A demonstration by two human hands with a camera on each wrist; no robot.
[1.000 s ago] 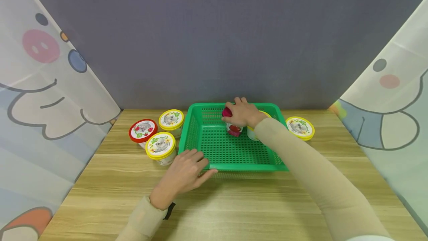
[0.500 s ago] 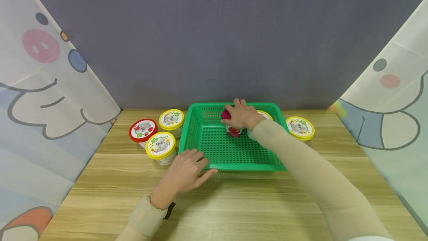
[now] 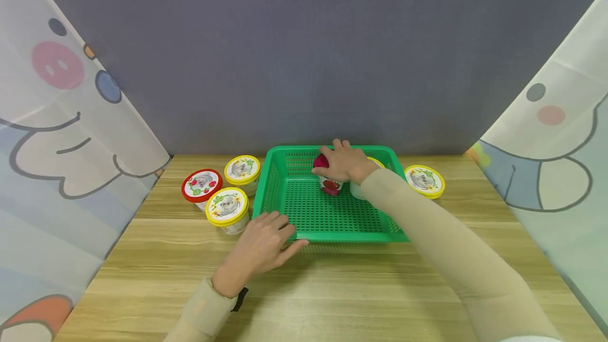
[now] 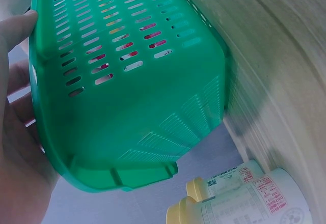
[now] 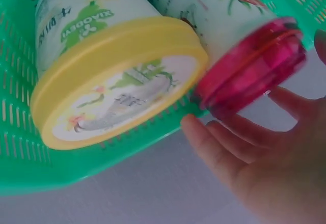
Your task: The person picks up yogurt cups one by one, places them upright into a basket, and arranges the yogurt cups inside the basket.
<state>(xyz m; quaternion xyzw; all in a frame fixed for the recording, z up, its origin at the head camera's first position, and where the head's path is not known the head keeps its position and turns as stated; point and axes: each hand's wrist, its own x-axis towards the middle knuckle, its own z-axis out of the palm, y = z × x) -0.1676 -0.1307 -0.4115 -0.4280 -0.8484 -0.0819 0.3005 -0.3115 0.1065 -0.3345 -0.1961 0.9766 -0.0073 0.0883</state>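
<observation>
A green plastic basket (image 3: 328, 237) sits on the table, its front left corner gripped by my left hand (image 3: 263, 241). In the left wrist view the thumb (image 4: 20, 25) lies against the rim, and other fingers show behind it. Inside the basket my right hand (image 3: 344, 163) holds a cup with a pink lid (image 5: 254, 66) from above; a strawberry picture (image 3: 331, 186) shows on its side. Right beside it stands a tub with a yellow lid (image 5: 122, 81), partly hidden by my right forearm in the head view.
Left of the basket stand a red-lidded tub (image 3: 202, 186) and two yellow-lidded tubs, one behind (image 3: 242, 169) and one in front (image 3: 227, 207). Another yellow-lidded tub (image 3: 425, 181) stands to the right. A grey panel (image 3: 304, 57) rises behind the wooden table (image 3: 332, 294).
My right hand and the pink-lidded cup shift only very slightly, the cup's tilt changing a little. My left hand stays on the basket corner.
</observation>
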